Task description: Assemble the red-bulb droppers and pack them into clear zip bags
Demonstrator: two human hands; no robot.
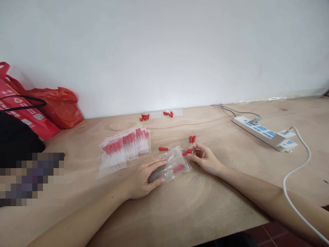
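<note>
A clear zip bag (169, 164) lies on the wooden table with a red-capped dropper (178, 168) inside. My left hand (149, 175) rests on the bag's left part, fingers spread with thumb apart from them. At the bag's right-hand opening, my right hand (204, 159) pinches a red rubber bulb (189, 152); its thin tube seems to lie in the bag. Just behind the bag is a loose dropper with a red bulb (163, 149). Two more red bulbs (192, 139) show behind my right hand.
Filled bags of red-topped droppers (113, 151) overlap at left. More red bulbs (144, 117) and bags lie by the wall. A white power strip (264, 133) stands right, its cable (288, 175) crossing my right forearm. Red bags (58, 103) and black fabric (20, 137) are far left.
</note>
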